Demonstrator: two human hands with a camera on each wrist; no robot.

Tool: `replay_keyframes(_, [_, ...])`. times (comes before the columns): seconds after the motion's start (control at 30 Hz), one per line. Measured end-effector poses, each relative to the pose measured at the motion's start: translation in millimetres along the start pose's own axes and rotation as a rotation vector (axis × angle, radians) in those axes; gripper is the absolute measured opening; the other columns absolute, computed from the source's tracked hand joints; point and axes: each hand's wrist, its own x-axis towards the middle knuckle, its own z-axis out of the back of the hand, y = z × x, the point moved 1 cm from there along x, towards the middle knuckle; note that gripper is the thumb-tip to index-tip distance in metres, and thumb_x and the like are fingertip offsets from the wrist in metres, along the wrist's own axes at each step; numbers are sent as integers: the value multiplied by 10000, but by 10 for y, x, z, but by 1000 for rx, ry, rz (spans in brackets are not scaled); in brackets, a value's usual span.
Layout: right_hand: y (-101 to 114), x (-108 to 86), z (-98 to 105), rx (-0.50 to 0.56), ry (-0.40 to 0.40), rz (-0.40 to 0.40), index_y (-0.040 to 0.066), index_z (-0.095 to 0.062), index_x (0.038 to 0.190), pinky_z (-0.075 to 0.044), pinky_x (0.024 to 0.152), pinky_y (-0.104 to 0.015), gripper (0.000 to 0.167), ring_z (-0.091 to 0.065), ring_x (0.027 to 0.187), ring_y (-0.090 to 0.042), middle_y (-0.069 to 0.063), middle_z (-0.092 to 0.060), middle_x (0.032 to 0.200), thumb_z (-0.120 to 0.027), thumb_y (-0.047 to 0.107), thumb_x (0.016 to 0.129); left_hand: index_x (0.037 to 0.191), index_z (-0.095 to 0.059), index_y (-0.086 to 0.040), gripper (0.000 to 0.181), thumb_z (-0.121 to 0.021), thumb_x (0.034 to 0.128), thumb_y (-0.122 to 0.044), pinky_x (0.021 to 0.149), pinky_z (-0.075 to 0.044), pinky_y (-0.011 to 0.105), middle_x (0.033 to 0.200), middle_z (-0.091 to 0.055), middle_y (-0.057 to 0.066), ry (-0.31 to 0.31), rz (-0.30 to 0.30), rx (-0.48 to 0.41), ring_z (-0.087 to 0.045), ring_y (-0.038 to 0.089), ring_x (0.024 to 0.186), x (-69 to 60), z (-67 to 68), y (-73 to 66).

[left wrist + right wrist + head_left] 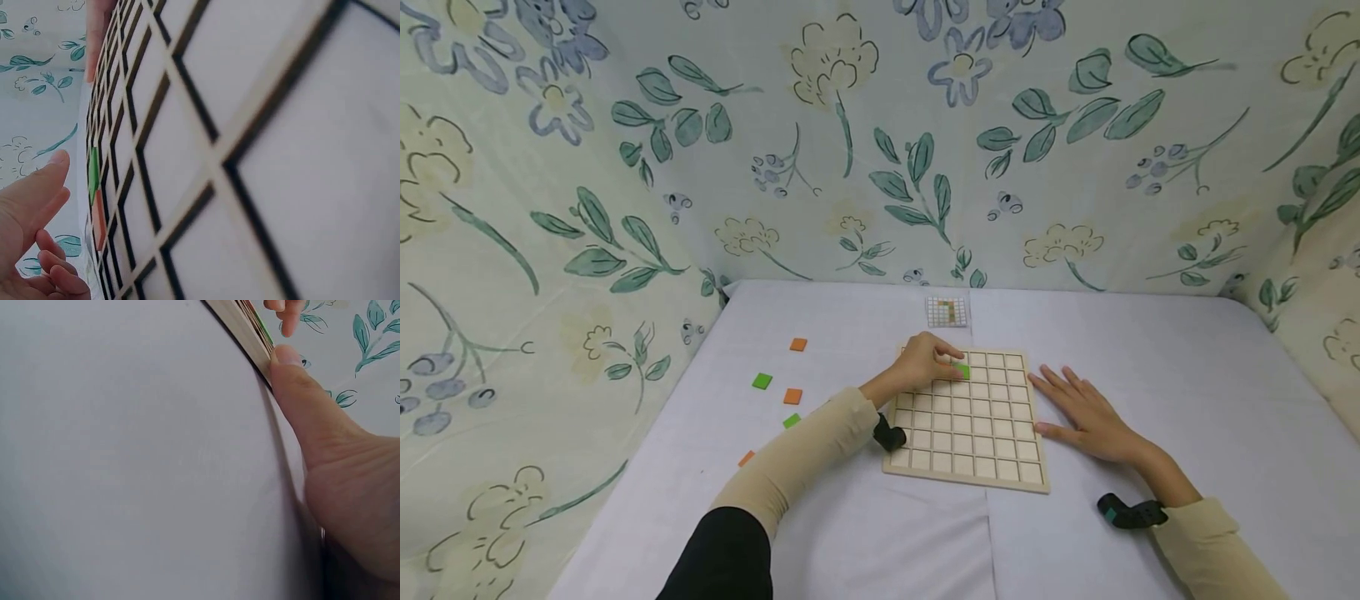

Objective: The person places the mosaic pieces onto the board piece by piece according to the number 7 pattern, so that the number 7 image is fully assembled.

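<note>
A square wooden grid board [966,482] lies on the white cloth. My left hand [925,362] reaches over its far part, beside a green square tile [962,372] set in a cell. In the left wrist view, the thumb [37,187] and loosely bent fingers stand apart from the green tile [94,175], holding nothing that I can see. An orange tile [99,220] sits next to it in the grid; in the head view the left hand hides it. My right hand [1093,421] lies spread at the board's right side, its thumb [306,400] touching the edge.
Loose tiles lie left of the board: orange [798,344], green [762,381], orange [792,397], and others partly behind the left sleeve [805,458]. A small card with a coloured grid pattern [947,312] lies beyond the board. Floral cloth [880,167] hangs behind the table.
</note>
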Motion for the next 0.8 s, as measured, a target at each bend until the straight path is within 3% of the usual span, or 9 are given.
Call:
replay_keyframes(0.17, [7,-8,-17,2,3,-2,93,-322,1562,-28,1106,-683,778,-60,1448,-527,-260,-194,1597,-676,404,942,1131,-770,-102,313,-820,850,-231,613,-376,229,1095,-722,16,-3,-24,-7,-388,113,654,-14,114,-78])
replay_keyframes(0.3, [-4,-5,-31,0,4,-3,98,-318,1565,-27,1105,-685,780,-56,1450,-524,-254,-189,1601,-673,407,943,1163,-757,-99,344,-805,863,-259,705,-388,233,1224,-684,9,-3,-75,6,-468,200,773,-54,262,-154])
replay_keyframes(0.43, [-20,7,-36,-5,4,-5,111,-305,1572,-17,1110,-676,782,-49,1453,-519,-244,-182,1606,-666,413,947,1186,-751,-137,363,-800,863,-296,721,-363,256,1163,-654,18,-15,-99,-10,-483,306,919,-131,438,-216])
replay_keyframes(0.6, [-34,11,-38,1,-3,8,118,-302,1574,-13,1109,-677,784,-50,1452,-521,-242,-184,1607,-670,406,945,1217,-739,-165,379,-798,865,-295,653,-311,271,993,-559,31,-37,-117,-50,-394,191,787,-278,671,-220])
replay_keyframes(0.8, [-39,1,-22,17,-6,22,131,-295,1578,-15,1102,-688,780,-47,1455,-516,-234,-182,1610,-674,385,946,1199,-747,-163,362,-807,860,-274,620,-304,285,946,-511,47,-79,-114,-81,-373,163,750,-525,943,-173])
